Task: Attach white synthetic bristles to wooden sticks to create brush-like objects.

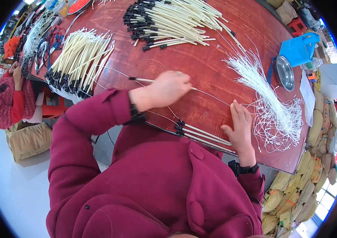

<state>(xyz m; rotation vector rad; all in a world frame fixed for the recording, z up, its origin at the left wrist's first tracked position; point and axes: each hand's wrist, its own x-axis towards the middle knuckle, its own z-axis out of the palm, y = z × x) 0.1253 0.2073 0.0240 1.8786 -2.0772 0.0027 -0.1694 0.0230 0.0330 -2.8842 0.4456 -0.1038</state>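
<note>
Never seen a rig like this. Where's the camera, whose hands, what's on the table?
No machine: these are a person's bare hands. The one picture comes from a fisheye camera on their head, looking down, so straight edges bend. The left hand holds a pale stick; a thin string runs from it towards the right hand, which is open at the red table. Whether it presses the string is unclear. Also there: a large stick pile, a left-hand stick pile, white strings, a blue jug and a metal bowl.

Red wooden table (204, 73), surface scuffed. Pale floor (8, 178) at left. Stacked sacks (306, 193) at right; bright paned window (327, 195) beyond them.
</note>
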